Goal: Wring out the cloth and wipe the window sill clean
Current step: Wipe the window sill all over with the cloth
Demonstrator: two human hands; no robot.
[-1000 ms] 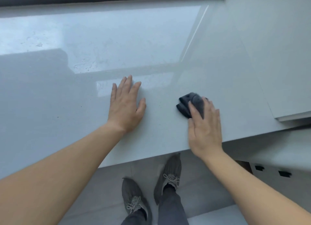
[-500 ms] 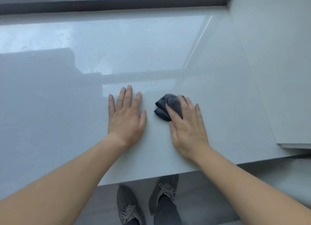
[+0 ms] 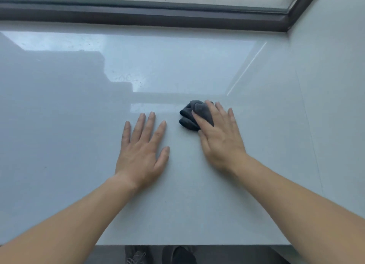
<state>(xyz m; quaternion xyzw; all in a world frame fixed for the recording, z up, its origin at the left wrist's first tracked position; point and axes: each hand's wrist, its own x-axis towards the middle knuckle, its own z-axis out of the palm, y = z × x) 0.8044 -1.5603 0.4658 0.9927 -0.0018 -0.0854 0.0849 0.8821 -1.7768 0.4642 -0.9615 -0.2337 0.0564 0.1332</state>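
Fingers [image 3: 221, 113] of the right hand [image 3: 219, 137] lay straight, pressing the bunched dark cloth [image 3: 187, 115] beneath them; cloth protruded left past the thumb; left hand [image 3: 142, 151] lay flat nearby, 5 digits spread, holding nothing; both rested on the window sill [image 3: 197, 214].

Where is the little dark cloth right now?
In the head view, the cloth sits bunched near the middle of the window sill, partly under the right hand. The left hand lies flat to its left, not touching it.

Dark window frame [image 3: 138, 16]; shoes [image 3: 178, 256] below, apparently.
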